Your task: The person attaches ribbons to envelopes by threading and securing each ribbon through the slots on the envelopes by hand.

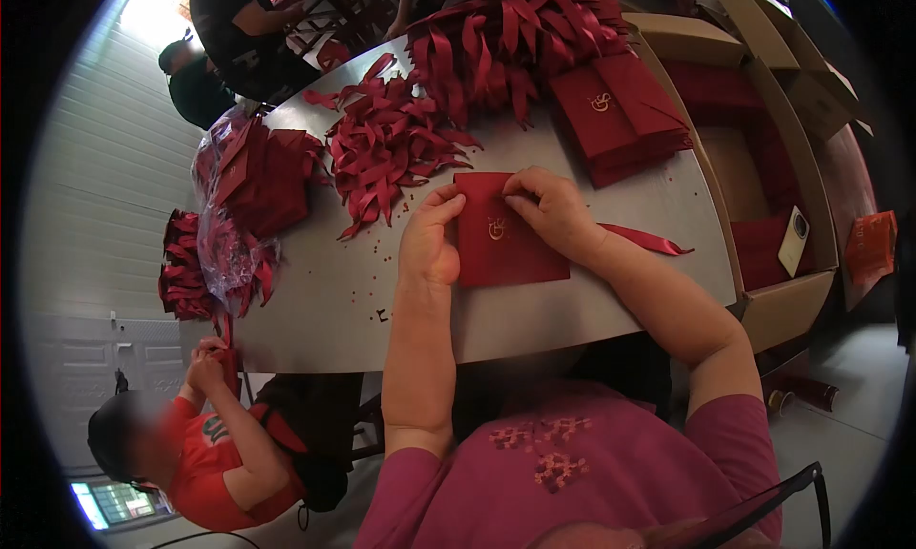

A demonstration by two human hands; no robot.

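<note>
A flat dark-red envelope [515, 258] with a gold emblem lies before me on the table. My left hand [434, 229] grips its left edge, thumb on the front face. Near the upper right corner, my right hand [549, 210] has its thumb and fingertips pinched together against the envelope; what they hold is too small to make out. A red ribbon [649, 239] sticks out on the right beyond my right forearm, its other end hidden.
The grey table [315, 310] bears a loose ribbon pile [391, 148], stacked red envelopes [620, 120] and ribboned ones [515, 34]. Plastic-wrapped envelopes [262, 177] stand left. At right, an open carton [782, 306] holds red items; a phone [793, 241] rests there. A co-worker [239, 454] sits lower left.
</note>
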